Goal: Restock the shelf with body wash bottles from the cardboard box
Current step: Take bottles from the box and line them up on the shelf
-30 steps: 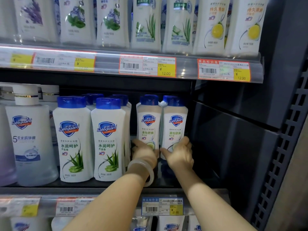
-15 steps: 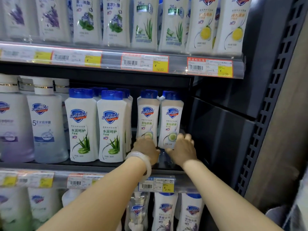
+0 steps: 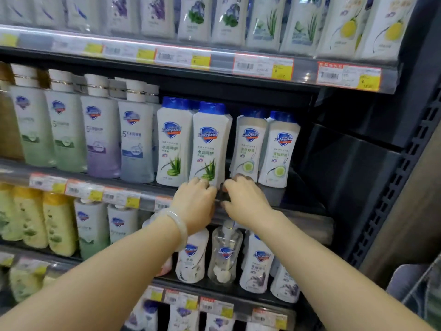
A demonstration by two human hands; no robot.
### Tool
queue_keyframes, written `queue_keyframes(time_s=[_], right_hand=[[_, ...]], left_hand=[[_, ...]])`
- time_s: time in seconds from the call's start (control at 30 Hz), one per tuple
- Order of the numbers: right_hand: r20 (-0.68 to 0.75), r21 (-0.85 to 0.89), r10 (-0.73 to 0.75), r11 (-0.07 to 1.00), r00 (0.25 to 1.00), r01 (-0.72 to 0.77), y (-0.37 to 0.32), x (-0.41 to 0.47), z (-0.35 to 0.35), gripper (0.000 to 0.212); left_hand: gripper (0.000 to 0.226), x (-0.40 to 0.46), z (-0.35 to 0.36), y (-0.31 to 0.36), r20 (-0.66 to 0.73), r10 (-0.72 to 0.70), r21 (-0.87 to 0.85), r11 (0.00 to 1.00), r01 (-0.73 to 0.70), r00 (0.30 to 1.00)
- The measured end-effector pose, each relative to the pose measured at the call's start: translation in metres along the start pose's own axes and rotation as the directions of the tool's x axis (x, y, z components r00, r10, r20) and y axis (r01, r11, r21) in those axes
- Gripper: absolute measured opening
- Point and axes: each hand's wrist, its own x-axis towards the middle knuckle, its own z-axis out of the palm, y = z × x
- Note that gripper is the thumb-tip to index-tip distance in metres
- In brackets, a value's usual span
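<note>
On the middle shelf two white, blue-capped aloe body wash bottles stand beside two cucumber ones. My left hand, with a pale bangle on its wrist, curls its fingers round the foot of the right aloe bottle. My right hand is close beside it. Its fingertips curl at the foot of the left cucumber bottle, and its thumb points left. The other cucumber bottle stands untouched at the row's right end. No cardboard box is in view.
Taller white-capped bottles fill the shelf's left side. A dark panel closes the right. Price-tag rails front every shelf. More bottles stand above and below, including a clear pump bottle.
Both hands slid down and left off the two cucumber bottles toward the shelf's front edge, the left onto the aloe bottle. The view pulled back and swung left, showing lower shelves.
</note>
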Motion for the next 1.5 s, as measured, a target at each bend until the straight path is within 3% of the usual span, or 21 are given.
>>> queue_keyframes(time_s=[0.27,0.53,0.77,0.9,1.0,1.17,1.43,1.5], right_hand=[[0.201,0.001,-0.169,0.985,0.965,0.172,-0.151,-0.013,0.045,0.034],[0.418,0.046,-0.393,0.909,0.819,0.413,-0.355,-0.051,0.115,0.021],[0.460,0.115,-0.593,0.777,0.660,0.619,-0.499,-0.082,0.157,0.026],[0.426,0.157,-0.652,0.736,0.627,0.658,-0.561,-0.076,0.186,0.043],[0.449,0.178,-0.661,0.726,0.601,0.665,-0.604,-0.057,0.212,0.048],[0.511,0.207,-0.665,0.710,0.545,0.673,-0.674,-0.013,0.256,0.034],[0.541,0.244,-0.719,0.630,0.436,0.737,-0.794,0.030,0.306,0.020],[0.553,0.234,-0.717,0.623,0.424,0.747,-0.825,0.038,0.318,0.027]], left_hand=[[0.030,-0.135,-0.019,-0.110,0.218,-0.191,0.094,0.980,0.174,0.957],[0.030,-0.313,-0.046,-0.229,0.472,-0.431,0.236,0.902,0.361,0.769],[0.034,-0.440,-0.056,-0.319,0.485,-0.628,0.348,0.777,0.524,0.609],[0.030,-0.482,-0.050,-0.367,0.496,-0.714,0.393,0.692,0.605,0.494],[0.026,-0.504,-0.039,-0.407,0.506,-0.739,0.398,0.658,0.640,0.445],[0.024,-0.530,-0.023,-0.480,0.531,-0.770,0.414,0.601,0.684,0.354],[0.021,-0.566,-0.006,-0.591,0.547,-0.785,0.405,0.553,0.729,0.291],[0.023,-0.577,0.000,-0.622,0.563,-0.773,0.397,0.564,0.724,0.293]])
